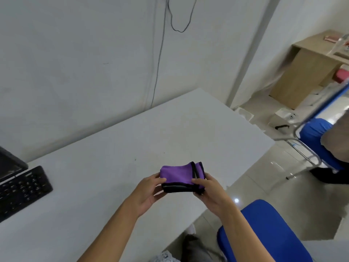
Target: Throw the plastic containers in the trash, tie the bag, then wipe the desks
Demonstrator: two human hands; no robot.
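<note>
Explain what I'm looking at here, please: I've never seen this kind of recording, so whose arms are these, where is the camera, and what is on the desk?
There is no machine here. The single picture comes from a wide-angle camera worn on a person's head, looking forward and down, so the two bare arms are the wearer's own. The left hand and the right hand together hold a folded purple cloth with black edging just above a white desk. At the desk's left edge lie a black keyboard and the corner of a dark monitor. A blue chair stands at lower right; a wooden desk stands farther back. No trash bag or plastic containers are visible, so this looks like the wiping stage.
</note>
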